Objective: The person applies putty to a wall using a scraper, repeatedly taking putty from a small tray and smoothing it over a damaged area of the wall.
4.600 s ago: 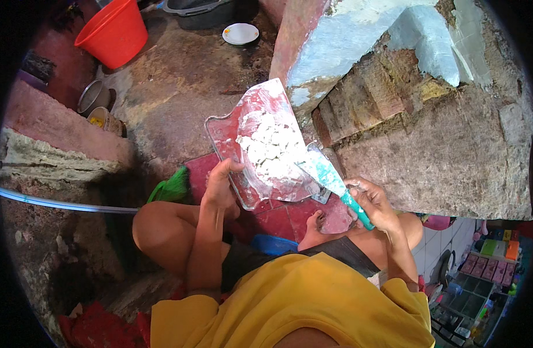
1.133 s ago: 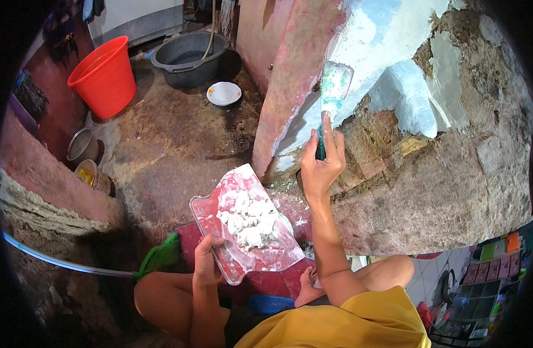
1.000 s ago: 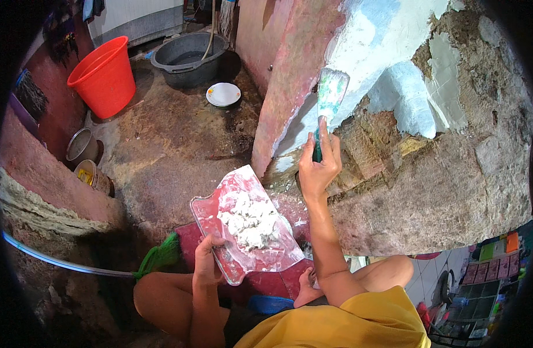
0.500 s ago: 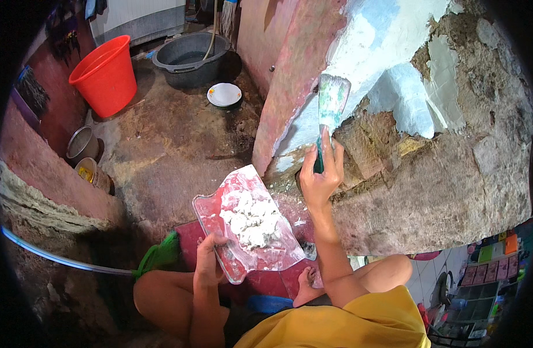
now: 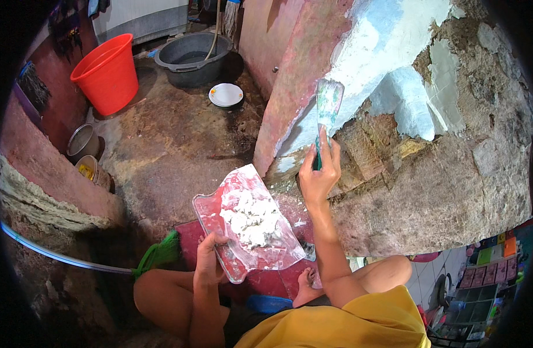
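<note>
My left hand (image 5: pixel 211 258) grips the lower left edge of a red board (image 5: pixel 205 206) smeared white, with lumpy white paste (image 5: pixel 248 220) heaped on it. My right hand (image 5: pixel 321 174) is closed on a putty knife (image 5: pixel 330 98) with a green handle, index finger along it. The knife's paste-streaked blade lies against the wall (image 5: pixel 382 40), where a rough band of white and pale blue coating borders pink paint. Below that band, crumbly bare masonry (image 5: pixel 411 197) shows. The board is held low, left of my right forearm.
Red bucket (image 5: pixel 107 78), dark basin (image 5: pixel 188 66) with a pole, stacked plates (image 5: pixel 226 93), small containers (image 5: pixel 81 145) along the left wall, green bristles (image 5: pixel 161 250) on a long pole beside my left knee, blue item (image 5: pixel 266 301) by my legs, assorted goods (image 5: pixel 486 272) at lower right.
Since 4.6 seconds ago, my right hand has raised the knife from the paste to the wall. Over the last second the blade has slid slightly down it. The board sits lower than at first.
</note>
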The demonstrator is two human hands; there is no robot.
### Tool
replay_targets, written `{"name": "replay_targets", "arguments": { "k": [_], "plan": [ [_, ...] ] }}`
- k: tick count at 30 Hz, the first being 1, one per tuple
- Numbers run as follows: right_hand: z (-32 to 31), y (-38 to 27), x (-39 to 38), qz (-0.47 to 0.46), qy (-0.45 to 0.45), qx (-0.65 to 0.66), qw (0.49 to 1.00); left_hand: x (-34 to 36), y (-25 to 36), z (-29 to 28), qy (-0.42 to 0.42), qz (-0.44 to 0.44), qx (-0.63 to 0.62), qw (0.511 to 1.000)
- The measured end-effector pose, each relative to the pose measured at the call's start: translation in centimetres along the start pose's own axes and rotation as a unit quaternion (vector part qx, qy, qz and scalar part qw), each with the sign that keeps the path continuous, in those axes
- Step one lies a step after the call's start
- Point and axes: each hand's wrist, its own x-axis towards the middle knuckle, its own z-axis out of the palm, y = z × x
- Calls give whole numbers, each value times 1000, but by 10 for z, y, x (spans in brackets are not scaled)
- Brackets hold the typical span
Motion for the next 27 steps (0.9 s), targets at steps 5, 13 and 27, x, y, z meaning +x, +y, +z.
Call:
{"name": "replay_targets", "arguments": {
  "k": [5, 13, 27],
  "plan": [
    [-9, -4, -4, 22, -22, 45, 999, 0, 0, 1, 14, 8, 38, 999],
    [-1, -1, 23, 5, 21, 94, 995, 4, -2, -9, -17, -8, -5, 1000],
    [21, 11, 0, 13, -8, 91, 996, 11, -5, -14, -5, -2, -6, 1000]
  ]
}}
